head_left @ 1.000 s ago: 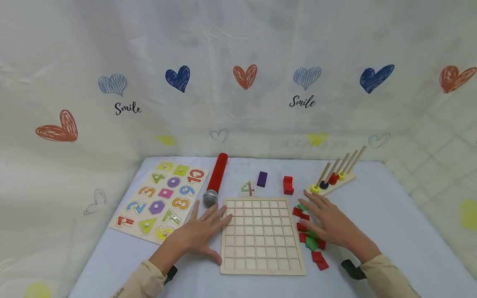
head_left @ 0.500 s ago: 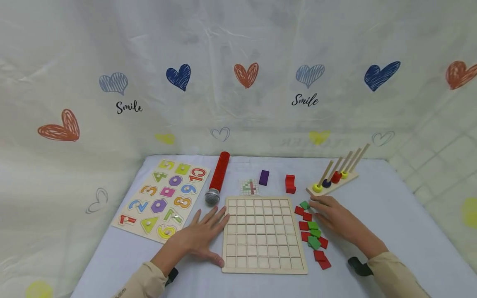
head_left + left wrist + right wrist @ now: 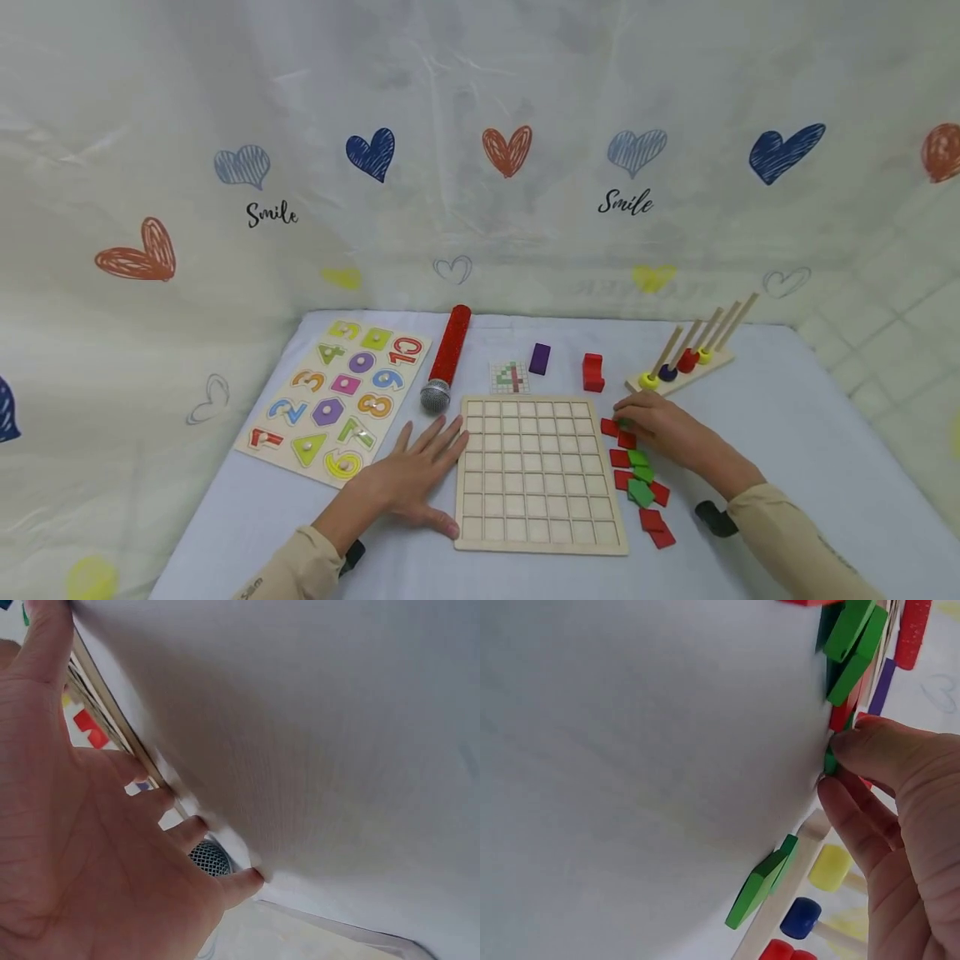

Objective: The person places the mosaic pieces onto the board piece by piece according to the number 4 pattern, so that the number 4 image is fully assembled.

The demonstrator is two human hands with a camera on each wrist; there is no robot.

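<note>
A wooden grid board (image 3: 536,483) lies flat on the white-covered table. My left hand (image 3: 416,479), fingers spread and straight, rests at the board's left edge, thumb near its lower corner. Right of the board, my right hand (image 3: 670,431) pinches a small green tile (image 3: 829,760) between thumb and fingers, low over the table. Below that hand lie several loose red tiles (image 3: 651,520) and green tiles (image 3: 641,492), some overlapping. In the right wrist view, more green tiles (image 3: 759,889) lie beside the peg stand, hidden behind the hand in the head view.
Behind the right hand stands a wooden peg stand (image 3: 697,377) with coloured beads. Along the back are a grid pattern card (image 3: 509,377), a purple block (image 3: 539,358) and a red block (image 3: 593,372). A red microphone (image 3: 448,354) and a number puzzle board (image 3: 333,400) lie to the left.
My right hand has drawn back from over the tiles, then closed its fingers on a green tile near the board's upper right corner. The left hand stays at the board's edge.
</note>
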